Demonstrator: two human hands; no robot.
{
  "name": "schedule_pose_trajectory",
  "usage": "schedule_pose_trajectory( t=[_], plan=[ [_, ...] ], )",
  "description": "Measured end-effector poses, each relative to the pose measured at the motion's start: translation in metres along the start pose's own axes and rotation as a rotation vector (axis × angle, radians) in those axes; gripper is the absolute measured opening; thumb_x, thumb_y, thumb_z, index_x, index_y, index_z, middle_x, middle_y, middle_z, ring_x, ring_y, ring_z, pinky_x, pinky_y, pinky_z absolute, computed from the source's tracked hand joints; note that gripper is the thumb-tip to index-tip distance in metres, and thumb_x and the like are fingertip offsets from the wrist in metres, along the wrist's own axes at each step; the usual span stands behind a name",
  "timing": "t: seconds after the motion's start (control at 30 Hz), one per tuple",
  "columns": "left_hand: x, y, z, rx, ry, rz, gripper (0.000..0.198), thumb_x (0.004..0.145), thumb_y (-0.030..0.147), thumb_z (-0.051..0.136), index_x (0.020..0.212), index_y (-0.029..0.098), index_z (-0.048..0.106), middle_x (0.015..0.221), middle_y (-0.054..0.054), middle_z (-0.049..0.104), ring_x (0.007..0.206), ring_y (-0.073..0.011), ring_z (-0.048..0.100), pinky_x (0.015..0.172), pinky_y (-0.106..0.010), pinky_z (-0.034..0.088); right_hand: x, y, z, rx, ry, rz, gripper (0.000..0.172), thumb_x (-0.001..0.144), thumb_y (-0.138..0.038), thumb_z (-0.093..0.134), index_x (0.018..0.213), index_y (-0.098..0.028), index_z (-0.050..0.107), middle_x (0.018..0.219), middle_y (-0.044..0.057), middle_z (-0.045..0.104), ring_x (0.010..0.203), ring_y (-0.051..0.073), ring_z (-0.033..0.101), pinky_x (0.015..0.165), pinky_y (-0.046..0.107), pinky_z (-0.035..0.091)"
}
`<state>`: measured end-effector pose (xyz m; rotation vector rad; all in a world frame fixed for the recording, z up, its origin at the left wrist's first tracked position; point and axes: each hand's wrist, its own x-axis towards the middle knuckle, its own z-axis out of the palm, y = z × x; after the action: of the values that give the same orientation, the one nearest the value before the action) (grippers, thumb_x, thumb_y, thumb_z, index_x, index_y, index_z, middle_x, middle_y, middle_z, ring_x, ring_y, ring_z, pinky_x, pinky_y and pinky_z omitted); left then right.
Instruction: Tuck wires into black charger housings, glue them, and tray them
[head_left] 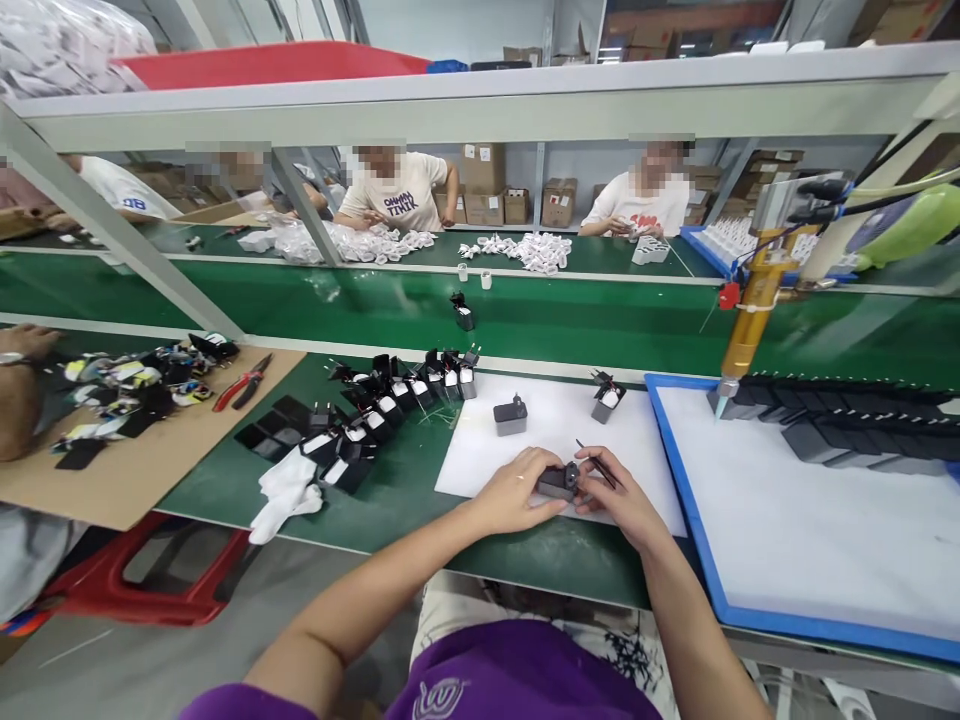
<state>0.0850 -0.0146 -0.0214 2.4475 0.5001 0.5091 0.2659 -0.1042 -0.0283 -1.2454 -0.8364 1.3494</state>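
Observation:
My left hand point(516, 490) and my right hand point(619, 500) meet over a white sheet point(555, 430) on the green bench. Both grip a small dark grey charger housing point(557, 482) between the fingers. My right hand also holds thin black tweezers point(596, 464) that point up and left. A closed grey charger point(510, 416) stands on the sheet just beyond my hands. An open charger with wires point(607, 397) stands to its right.
A row of open charger housings point(390, 400) lies to the left, beside a white glove point(287, 493). A blue-edged white tray point(795, 520) with dark housings point(847, 420) sits right, under a brass dispenser nozzle point(742, 330). Red pliers point(244, 382) lie on cardboard point(142, 470). Other people work across the conveyor.

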Motion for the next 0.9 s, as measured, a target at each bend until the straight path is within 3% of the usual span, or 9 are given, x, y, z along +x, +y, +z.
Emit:
schedule_pose_trajectory(
  t=[0.07, 0.2, 0.33, 0.43, 0.53, 0.67, 0.8, 0.9],
  plan=[
    [-0.003, -0.005, -0.004, 0.126, 0.014, 0.037, 0.04, 0.084, 0.03, 0.064, 0.118, 0.02, 0.047, 0.109, -0.009, 0.06, 0.1, -0.0247, 0.057, 0.086, -0.036, 0.047, 0.002, 0.003, 0.002, -0.018, 0.0, -0.032, 0.041, 0.072, -0.045, 0.072, 0.103, -0.026, 0.053, 0.085, -0.003, 0.052, 0.068, 0.013, 0.063, 0.064, 0.029, 0.057],
    [-0.001, -0.02, -0.017, 0.408, 0.191, 0.001, 0.036, 0.086, 0.033, 0.062, 0.116, 0.016, 0.051, 0.105, -0.011, 0.064, 0.096, -0.0273, 0.056, 0.082, -0.04, 0.045, 0.007, 0.011, 0.004, -0.069, -0.023, -0.064, 0.042, 0.075, -0.048, 0.068, 0.107, -0.025, 0.053, 0.089, 0.0, 0.053, 0.084, 0.018, 0.064, 0.064, 0.027, 0.055],
    [0.002, -0.03, -0.028, 0.634, 0.267, -0.044, 0.036, 0.086, 0.034, 0.062, 0.114, 0.013, 0.055, 0.1, -0.013, 0.067, 0.097, -0.0299, 0.056, 0.079, -0.04, 0.042, 0.009, 0.014, 0.005, -0.113, -0.033, -0.057, 0.042, 0.076, -0.049, 0.067, 0.108, -0.025, 0.053, 0.089, 0.0, 0.053, 0.081, 0.016, 0.063, 0.063, 0.027, 0.053],
    [0.001, -0.031, -0.031, 0.673, 0.278, -0.044, 0.035, 0.086, 0.035, 0.062, 0.113, 0.014, 0.057, 0.101, -0.013, 0.067, 0.097, -0.0299, 0.056, 0.079, -0.04, 0.041, 0.009, 0.014, 0.004, -0.123, -0.043, -0.054, 0.043, 0.076, -0.049, 0.066, 0.108, -0.025, 0.052, 0.089, 0.0, 0.053, 0.079, 0.015, 0.063, 0.064, 0.028, 0.052],
    [0.001, -0.03, -0.037, 0.569, 0.334, -0.022, 0.032, 0.086, 0.038, 0.06, 0.109, 0.014, 0.058, 0.106, -0.013, 0.066, 0.099, -0.0288, 0.055, 0.084, -0.041, 0.041, 0.009, 0.015, 0.003, -0.138, -0.059, -0.057, 0.042, 0.077, -0.048, 0.065, 0.109, -0.024, 0.052, 0.09, 0.0, 0.053, 0.078, 0.015, 0.063, 0.064, 0.028, 0.052],
    [0.012, -0.039, -0.05, 0.19, 0.432, -0.115, 0.024, 0.089, 0.03, 0.051, 0.109, 0.017, 0.057, 0.113, -0.01, 0.062, 0.109, -0.0255, 0.053, 0.097, -0.043, 0.04, 0.01, 0.017, 0.002, -0.164, -0.065, -0.063, 0.04, 0.079, -0.047, 0.063, 0.109, -0.023, 0.052, 0.089, 0.0, 0.053, 0.077, 0.015, 0.064, 0.064, 0.029, 0.053],
    [0.032, -0.063, -0.054, -0.307, 0.343, -0.345, 0.028, 0.082, 0.024, 0.056, 0.109, 0.022, 0.06, 0.119, -0.007, 0.063, 0.115, -0.0245, 0.055, 0.101, -0.042, 0.041, 0.01, 0.018, 0.002, -0.184, -0.06, -0.079, 0.038, 0.08, -0.046, 0.061, 0.109, -0.023, 0.053, 0.089, 0.001, 0.053, 0.077, 0.015, 0.063, 0.064, 0.029, 0.054],
    [0.041, -0.078, -0.048, -0.447, 0.304, -0.384, 0.03, 0.079, 0.024, 0.057, 0.108, 0.018, 0.061, 0.114, -0.009, 0.066, 0.11, -0.0248, 0.06, 0.099, -0.042, 0.044, 0.01, 0.018, 0.002, -0.185, -0.039, -0.113, 0.036, 0.082, -0.046, 0.059, 0.108, -0.022, 0.054, 0.087, 0.002, 0.053, 0.077, 0.015, 0.062, 0.061, 0.028, 0.055]
  ],
)
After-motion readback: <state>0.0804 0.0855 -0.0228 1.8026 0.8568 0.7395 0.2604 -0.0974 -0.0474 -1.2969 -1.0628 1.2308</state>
